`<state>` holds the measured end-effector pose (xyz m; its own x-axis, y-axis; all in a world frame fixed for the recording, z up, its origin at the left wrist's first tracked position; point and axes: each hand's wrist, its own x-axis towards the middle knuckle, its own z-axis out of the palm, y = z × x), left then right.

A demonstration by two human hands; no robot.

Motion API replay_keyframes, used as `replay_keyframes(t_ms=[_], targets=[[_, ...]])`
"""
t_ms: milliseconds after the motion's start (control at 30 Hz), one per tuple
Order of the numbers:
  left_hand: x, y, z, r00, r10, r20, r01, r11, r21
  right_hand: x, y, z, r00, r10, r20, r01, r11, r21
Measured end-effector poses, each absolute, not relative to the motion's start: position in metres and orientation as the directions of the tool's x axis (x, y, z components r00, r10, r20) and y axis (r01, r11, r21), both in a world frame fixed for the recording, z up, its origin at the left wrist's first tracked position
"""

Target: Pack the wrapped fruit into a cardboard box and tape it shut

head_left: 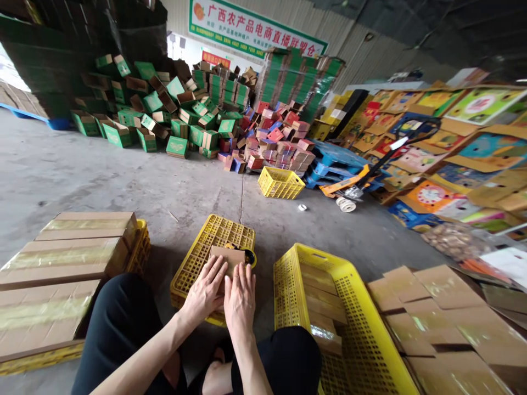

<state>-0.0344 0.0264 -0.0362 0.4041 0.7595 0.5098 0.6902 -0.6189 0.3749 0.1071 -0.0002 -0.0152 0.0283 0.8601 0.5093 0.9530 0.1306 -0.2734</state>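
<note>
Brown cardbd box (228, 253) on yellow crate (203, 236); person's L hand (206, 291) & R hand (239, 296) flat atop it, fingers straight, unclenched; tape dispenser (251, 257) partly hidden behind.

And look at this: bare left hand (206, 289), bare right hand (240, 303), slim fingers (217, 264), bare forearms (150, 351) behind, then loose, plain, dark trousers (117, 329), with a bare lower leg (217, 379) showing past the cloth!

A grey concrete floor (189, 184) stretches to a pale corrugated wall (360, 63) bearing a green-bordered banner (257, 32) with red Chinese characters. Bright light fills an opening (184, 49) below it, under a dark roof (457, 30); a pallet jack (356, 180) stands beside blue pallets (334, 156).
</note>
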Motion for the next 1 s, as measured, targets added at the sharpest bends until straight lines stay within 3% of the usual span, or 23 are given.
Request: replay_keyframes(t_ms=[333,667,1000], targets=[[-0.037,0.027,-0.03,0.402,0.737,0.543,0.664,-0.643,0.381,0.095,0.004,-0.01,-0.081,0.868,0.49,0.937,0.234,-0.26],[-0.042,0.032,-0.036,0.354,0.718,0.599,0.554,-0.677,0.484,0.101,0.042,-0.003,-0.08,0.872,0.483,0.974,0.172,-0.149],[-0.05,0.026,-0.045,0.352,0.737,0.577,0.508,-0.669,0.544,0.094,0.046,0.004,-0.041,0.868,0.494,0.983,0.123,-0.135]])
